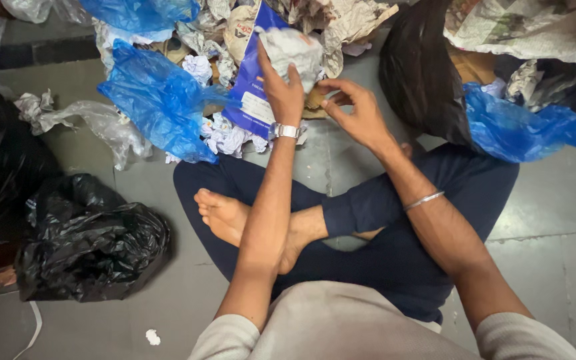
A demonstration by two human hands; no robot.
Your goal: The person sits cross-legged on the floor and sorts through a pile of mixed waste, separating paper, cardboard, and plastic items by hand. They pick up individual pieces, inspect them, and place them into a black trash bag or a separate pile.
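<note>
Head view: left hand [281,90], fingers closed around a crumpled white paper wad [293,50]. Right hand [358,113] hovers just beside it, fingers loosely curled, thumb and forefinger nearly meeting, holding nothing visible.

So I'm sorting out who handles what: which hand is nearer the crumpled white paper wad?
Left. The left hand grips the crumpled white paper wad from below; the right hand hovers just beside it, fingers pinched, not touching.

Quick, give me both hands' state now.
Left hand: closed on a crumpled white paper.
Right hand: open, fingers curled, holding nothing.
</note>
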